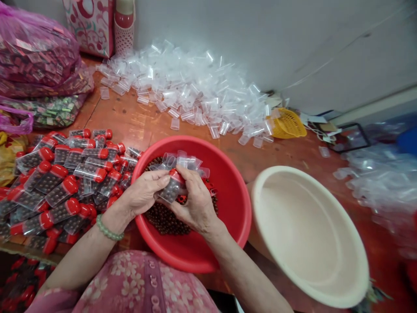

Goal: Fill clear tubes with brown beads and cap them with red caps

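Observation:
Above a red basin point(233, 204), both my hands meet at a clear container point(170, 191) with dark balls inside and a red cap. My left hand point(143, 193) has its fingers closed on the container's left side. My right hand point(197, 202) wraps round its right side, near the cap. Brown balls point(169, 219) lie in the basin under my hands. Clear empty containers point(182, 161) rest on them at the back, and some red caps point(210, 187) show beside my right hand.
Filled red-capped containers point(65, 187) are heaped at the left. Many clear containers point(195, 91) lie along the wall. A cream basin point(302, 234) stands at the right, a yellow basket point(286, 124) behind it. Pink bags point(35, 52) sit at the back left.

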`<move>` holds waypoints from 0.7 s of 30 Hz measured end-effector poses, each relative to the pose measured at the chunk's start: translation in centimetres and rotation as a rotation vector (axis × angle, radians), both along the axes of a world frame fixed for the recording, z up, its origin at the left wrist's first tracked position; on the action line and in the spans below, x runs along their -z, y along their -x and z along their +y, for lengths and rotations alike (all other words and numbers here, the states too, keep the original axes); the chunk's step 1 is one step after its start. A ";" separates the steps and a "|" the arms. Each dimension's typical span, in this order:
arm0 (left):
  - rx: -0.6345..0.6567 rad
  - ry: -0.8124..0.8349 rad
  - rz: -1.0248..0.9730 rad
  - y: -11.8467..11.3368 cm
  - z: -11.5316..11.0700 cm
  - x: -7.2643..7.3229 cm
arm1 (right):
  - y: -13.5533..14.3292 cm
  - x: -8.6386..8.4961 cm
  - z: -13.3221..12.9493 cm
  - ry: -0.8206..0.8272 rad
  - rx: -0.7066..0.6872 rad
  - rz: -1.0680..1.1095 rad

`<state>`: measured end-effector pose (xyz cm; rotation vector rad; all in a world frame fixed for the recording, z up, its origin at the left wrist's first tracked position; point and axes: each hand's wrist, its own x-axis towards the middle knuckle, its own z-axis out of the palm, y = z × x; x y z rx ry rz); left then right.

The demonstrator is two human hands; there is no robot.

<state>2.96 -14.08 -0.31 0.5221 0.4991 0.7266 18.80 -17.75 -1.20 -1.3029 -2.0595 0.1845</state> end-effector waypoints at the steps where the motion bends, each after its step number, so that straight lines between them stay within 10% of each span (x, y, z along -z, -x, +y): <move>1: 0.002 -0.007 0.004 0.0 -0.1 0.0 | 0.0 -0.1 0.0 0.014 -0.007 0.006; 12: -0.064 -0.003 0.023 -0.3 -0.1 0.1 | 0.4 -0.5 0.1 -0.074 0.028 0.005; 21: 0.157 0.027 -0.008 -0.7 -0.1 -0.1 | 1.1 -1.0 -0.2 -0.140 -0.035 -0.008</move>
